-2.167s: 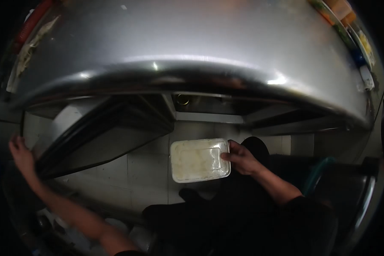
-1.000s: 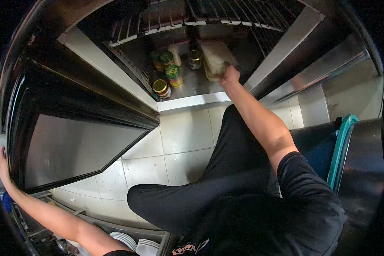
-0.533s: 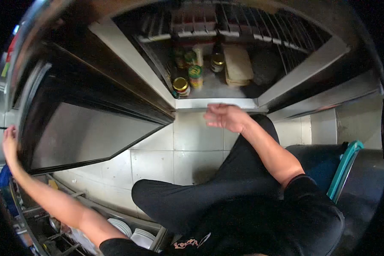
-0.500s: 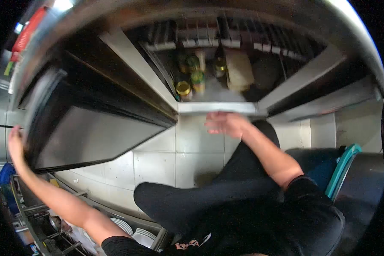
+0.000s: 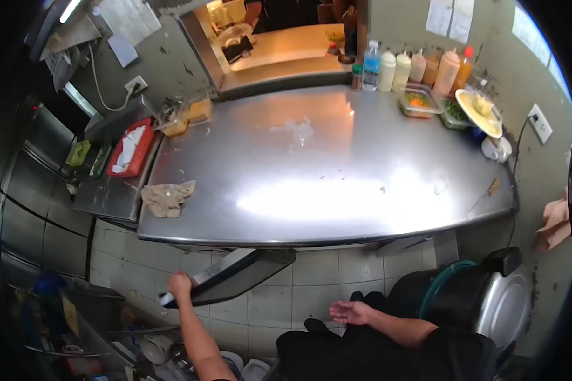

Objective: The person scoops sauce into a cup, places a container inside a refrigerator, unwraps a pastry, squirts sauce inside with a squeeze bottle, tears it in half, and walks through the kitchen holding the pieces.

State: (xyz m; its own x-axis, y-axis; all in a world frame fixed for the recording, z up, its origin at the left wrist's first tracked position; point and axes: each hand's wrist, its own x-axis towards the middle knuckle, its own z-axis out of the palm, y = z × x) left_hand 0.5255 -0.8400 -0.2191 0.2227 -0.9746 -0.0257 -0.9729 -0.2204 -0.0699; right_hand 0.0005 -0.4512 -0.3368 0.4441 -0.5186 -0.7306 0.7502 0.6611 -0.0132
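My left hand [image 5: 179,287] is closed round the outer edge of a fridge door [image 5: 251,279], which stands partly open below the steel counter [image 5: 267,190]. My right hand [image 5: 349,312] hangs in front of my body near my knees, palm turned up, fingers apart and holding nothing. The counter top hides the inside of the fridge. On the counter's left side lies a crumpled beige cloth [image 5: 168,198], well away from both hands.
Squeeze bottles [image 5: 386,71], a water bottle [image 5: 370,66] and food containers [image 5: 419,101] line the back right. At left is a red basket [image 5: 131,149]. A dark bin with a teal rim [image 5: 432,289] stands at my right; dish racks [image 5: 152,346] are behind my left arm.
My view has risen from the fridge's inside to the counter top. The door has swung toward closed with my left hand on it. My right hand has drawn back from the fridge opening.
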